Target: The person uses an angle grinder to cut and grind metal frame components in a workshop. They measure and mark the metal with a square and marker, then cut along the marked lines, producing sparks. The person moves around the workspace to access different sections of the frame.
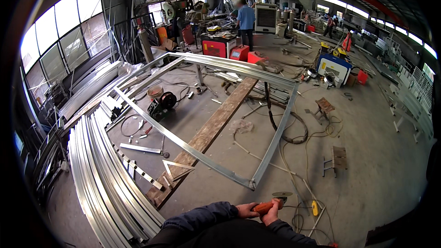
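An orange angle grinder (263, 208) is held low in front of my body, its round disc (282, 194) turned up and away from me. My left hand (248, 210) is closed round the rear of the grinder's body. My right hand (272, 214) grips it nearer the head. Just beyond the disc, and apart from it, lies the near corner (252, 183) of a large rectangular metal frame (183, 145). The frame rests across a long wooden plank (216, 126). A triangular set square (177, 169) sits on the plank's near end.
Long metal profiles (103, 174) are stacked at the left. Cables and a yellow switch box (315, 208) lie on the floor at right. Two small stools (339, 157) stand beyond them. A person in blue (246, 18) stands at the back near red machines (218, 47).
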Demonstrator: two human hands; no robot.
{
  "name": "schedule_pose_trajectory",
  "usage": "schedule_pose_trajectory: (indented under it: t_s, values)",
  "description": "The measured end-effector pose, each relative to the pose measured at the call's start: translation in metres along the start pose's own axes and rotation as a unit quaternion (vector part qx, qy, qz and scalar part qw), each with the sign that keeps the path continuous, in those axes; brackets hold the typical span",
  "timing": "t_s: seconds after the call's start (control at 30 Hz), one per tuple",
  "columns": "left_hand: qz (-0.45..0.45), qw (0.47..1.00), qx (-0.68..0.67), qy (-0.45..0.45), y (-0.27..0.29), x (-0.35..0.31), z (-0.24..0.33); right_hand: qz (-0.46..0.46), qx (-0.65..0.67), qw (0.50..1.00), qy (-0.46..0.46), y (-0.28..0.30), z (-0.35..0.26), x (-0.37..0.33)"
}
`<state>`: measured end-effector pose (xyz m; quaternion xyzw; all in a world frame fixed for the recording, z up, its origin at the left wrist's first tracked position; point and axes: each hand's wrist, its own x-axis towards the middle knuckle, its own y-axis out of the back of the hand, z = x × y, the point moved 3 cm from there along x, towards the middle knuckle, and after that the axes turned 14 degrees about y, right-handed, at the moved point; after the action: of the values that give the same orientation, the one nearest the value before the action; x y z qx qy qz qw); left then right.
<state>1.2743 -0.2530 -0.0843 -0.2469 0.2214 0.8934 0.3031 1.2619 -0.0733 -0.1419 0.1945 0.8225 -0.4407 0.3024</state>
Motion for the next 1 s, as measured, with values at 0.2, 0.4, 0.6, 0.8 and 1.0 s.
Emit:
schedule_pose_trajectory:
  t_s: [0.2, 0.4, 0.6, 0.8, 1.0]
  values:
    - [0.002, 1.000, 0.003, -0.001, 0.000, -0.003, -0.003, 0.006, -0.005, 1.000, -0.005, -0.001, 0.004, -0.003]
    - [0.002, 1.000, 0.021, -0.011, 0.001, -0.007, 0.006, -0.002, -0.010, 1.000, 0.022, 0.002, 0.002, -0.003]
    - [0.006, 0.999, 0.034, -0.007, -0.001, -0.007, 0.004, 0.004, -0.015, 1.000, 0.014, -0.003, 0.001, -0.014]
    - [-0.017, 0.999, 0.035, 0.002, 0.001, -0.013, 0.015, -0.001, -0.013, 1.000, 0.024, -0.005, -0.002, -0.018]
    - [-0.005, 0.999, 0.035, -0.001, 0.002, -0.015, 0.009, 0.009, 0.009, 1.000, 0.001, -0.001, 0.005, -0.011]
